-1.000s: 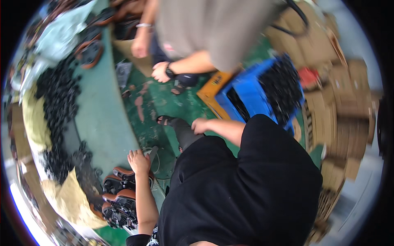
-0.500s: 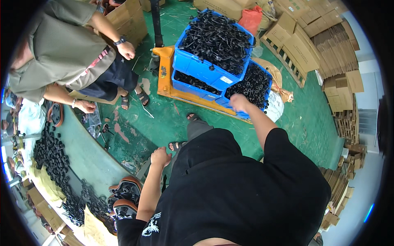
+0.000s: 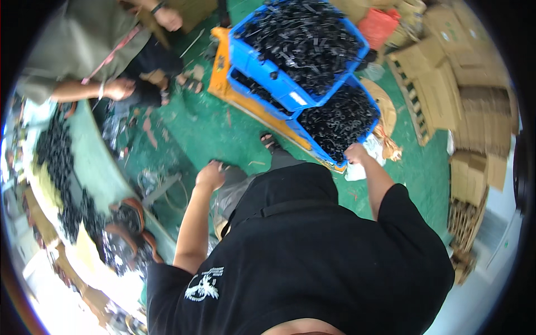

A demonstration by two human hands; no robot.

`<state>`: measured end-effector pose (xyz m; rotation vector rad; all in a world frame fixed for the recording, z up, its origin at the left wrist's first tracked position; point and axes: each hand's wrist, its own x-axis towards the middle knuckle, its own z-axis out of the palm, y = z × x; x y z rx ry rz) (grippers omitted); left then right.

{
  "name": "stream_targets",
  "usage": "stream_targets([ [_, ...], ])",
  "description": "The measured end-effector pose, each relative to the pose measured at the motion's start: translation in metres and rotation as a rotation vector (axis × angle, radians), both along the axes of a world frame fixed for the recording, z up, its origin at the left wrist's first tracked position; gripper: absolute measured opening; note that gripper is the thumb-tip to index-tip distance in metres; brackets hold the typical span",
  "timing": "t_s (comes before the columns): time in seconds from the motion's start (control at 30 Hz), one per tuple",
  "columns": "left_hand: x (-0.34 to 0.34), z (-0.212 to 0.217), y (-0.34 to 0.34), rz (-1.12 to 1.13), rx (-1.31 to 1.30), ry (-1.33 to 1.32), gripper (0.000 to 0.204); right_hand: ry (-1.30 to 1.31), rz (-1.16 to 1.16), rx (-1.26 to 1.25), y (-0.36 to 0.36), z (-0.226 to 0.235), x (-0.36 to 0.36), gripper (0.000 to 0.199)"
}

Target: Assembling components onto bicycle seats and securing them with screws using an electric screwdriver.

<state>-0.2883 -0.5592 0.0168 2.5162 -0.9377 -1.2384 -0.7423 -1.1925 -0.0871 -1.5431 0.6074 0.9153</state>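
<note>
Hands are split between two places: the right hand (image 3: 355, 153) reaches down to the near corner of the lower blue plastic crate (image 3: 340, 120), which is heaped with small black parts, and seems to touch or grip its rim, though whether the fingers are closed on the rim or on a part I cannot tell. That crate sits on the green floor (image 3: 223, 125) just ahead of the person's sandalled foot (image 3: 268, 140), with an upper blue plastic crate of black strips (image 3: 298, 47) stacked askew on top of it, both resting on an orange low pallet truck (image 3: 223, 84). The left hand (image 3: 210, 176) hangs loosely curled and apparently empty above the floor, near the curved pale-green tabletop (image 3: 100, 167), which carries a long pile of more black parts (image 3: 56, 153). Judging by the reach, the step in hand is getting hold of the lower crate or drawing parts from it; the next move likely calls for a firmer grip at the rim and a bend at the waist, minding the tilted crate above. A second person in a grey shirt (image 3: 67, 44) works beside the tabletop, and flattened brown cardboard boxes (image 3: 469, 84) are stacked well apart to the right.
</note>
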Motion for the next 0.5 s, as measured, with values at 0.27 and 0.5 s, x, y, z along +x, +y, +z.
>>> stream_targets([
  [0.27,-0.080,0.079,-0.042,0.044,0.132,0.120,0.043,0.054,-0.624,-0.444,0.055,0.106,0.169,0.011],
  [0.5,-0.089,0.063,-0.035,0.074,0.179,0.128,0.045,0.330,-0.350,-0.358,0.061,0.098,0.117,0.019],
])
